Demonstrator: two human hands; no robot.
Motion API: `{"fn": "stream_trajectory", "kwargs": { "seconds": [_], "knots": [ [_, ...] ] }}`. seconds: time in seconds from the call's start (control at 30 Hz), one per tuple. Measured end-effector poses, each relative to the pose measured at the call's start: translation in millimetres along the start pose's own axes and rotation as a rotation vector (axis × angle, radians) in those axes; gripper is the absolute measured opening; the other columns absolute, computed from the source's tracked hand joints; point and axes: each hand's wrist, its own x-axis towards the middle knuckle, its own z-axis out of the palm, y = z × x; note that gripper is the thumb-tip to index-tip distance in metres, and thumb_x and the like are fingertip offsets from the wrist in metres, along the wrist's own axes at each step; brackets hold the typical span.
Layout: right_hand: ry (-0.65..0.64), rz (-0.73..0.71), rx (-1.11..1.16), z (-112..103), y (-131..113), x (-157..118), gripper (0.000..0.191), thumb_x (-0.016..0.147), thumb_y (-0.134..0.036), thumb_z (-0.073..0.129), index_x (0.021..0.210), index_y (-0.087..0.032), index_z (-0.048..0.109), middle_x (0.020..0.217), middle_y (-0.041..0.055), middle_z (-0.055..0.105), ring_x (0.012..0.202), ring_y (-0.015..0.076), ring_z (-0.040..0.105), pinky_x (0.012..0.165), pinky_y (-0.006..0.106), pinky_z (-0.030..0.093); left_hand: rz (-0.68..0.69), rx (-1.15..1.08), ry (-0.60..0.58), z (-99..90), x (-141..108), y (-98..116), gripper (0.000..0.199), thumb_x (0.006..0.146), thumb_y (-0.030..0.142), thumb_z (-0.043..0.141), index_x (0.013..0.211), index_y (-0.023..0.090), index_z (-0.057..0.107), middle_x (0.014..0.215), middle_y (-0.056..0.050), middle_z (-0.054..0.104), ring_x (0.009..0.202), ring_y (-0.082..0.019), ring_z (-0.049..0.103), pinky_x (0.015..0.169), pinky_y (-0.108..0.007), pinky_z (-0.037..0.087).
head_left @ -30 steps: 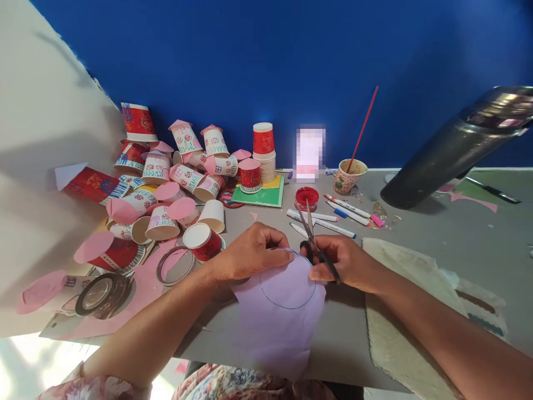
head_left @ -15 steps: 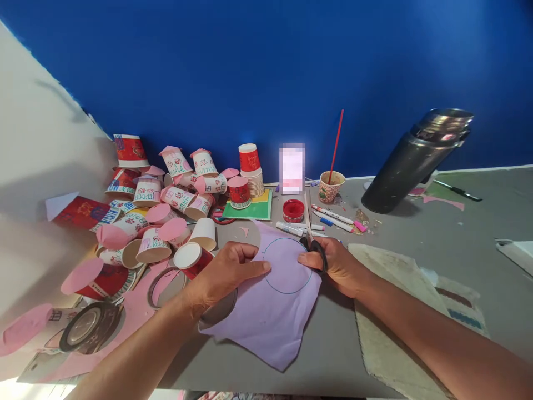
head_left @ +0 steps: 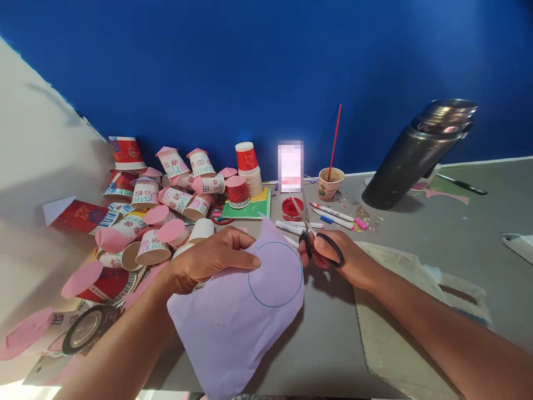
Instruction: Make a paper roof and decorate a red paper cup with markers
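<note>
A sheet of purple paper [head_left: 237,328] with a circle drawn on it in dark line hangs over the grey table. My left hand [head_left: 216,258] pinches its upper left part, thumb on top beside the circle's edge. Black-handled scissors [head_left: 307,222] are in my right hand [head_left: 333,250], to the right of the paper; their blades are apart and point up and away from me. The blades do not touch the paper.
Many decorated paper cups [head_left: 145,191] with pink tops are piled at the left. A green sheet [head_left: 250,209], a red round container [head_left: 292,209], markers [head_left: 333,214], a cup with a red straw [head_left: 330,186], a black flask [head_left: 406,161] and a pale cloth [head_left: 387,311] lie around.
The purple paper has shifted left and toward me with my left hand. My right hand has moved slightly right, and the scissors have opened and come away from the paper.
</note>
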Motion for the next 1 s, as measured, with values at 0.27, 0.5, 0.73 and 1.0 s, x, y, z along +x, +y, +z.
{"fn": "stream_trajectory", "kwargs": {
  "seconds": [0.27,0.5,0.73,1.0],
  "knots": [
    [-0.336,0.158,-0.207,-0.1,-0.3,-4.3,0.069,0.066,-0.082,0.074,0.084,-0.016,0.064,0.074,0.0031,0.062,0.067,0.0146,0.049,0.06,0.026,0.036,-0.075,-0.185,0.071,-20.9,-13.8,-21.8,0.029,0.064,0.037,0.084,0.065,0.016,0.065,0.064,-0.001,0.063,0.056,-0.014,0.058,0.05,-0.024,0.043],
    [-0.39,0.205,-0.156,0.4,3.1,-3.4,0.069,0.064,-0.083,0.074,0.078,-0.016,0.063,0.065,-0.0006,0.056,0.06,0.0115,0.043,0.054,0.024,0.029,-0.107,-0.21,0.015,-17.1,-10.7,-25.1,0.031,0.065,0.037,0.084,0.064,0.015,0.063,0.062,0.002,0.056,0.055,-0.01,0.047,0.05,-0.022,0.036],
    [-0.395,0.271,-0.132,-0.4,1.8,-4.6,0.067,0.064,-0.081,0.076,0.075,-0.016,0.062,0.065,0.0017,0.062,0.059,0.0127,0.048,0.054,0.025,0.03,-0.086,-0.152,0.021,-16.0,-10.3,-26.4,0.036,0.07,0.038,0.082,0.059,0.016,0.055,0.058,0.006,0.039,0.052,-0.006,0.029,0.048,-0.022,0.021],
    [-0.391,0.262,-0.166,0.1,1.8,-5.3,0.062,0.068,-0.077,0.076,0.072,-0.017,0.062,0.062,0.0034,0.066,0.057,0.0127,0.05,0.054,0.025,0.029,-0.086,-0.129,0.017,-14.3,-11.0,-24.7,0.037,0.072,0.041,0.081,0.06,0.017,0.054,0.058,0.007,0.034,0.053,-0.007,0.025,0.047,-0.023,0.018]
  ]
}}
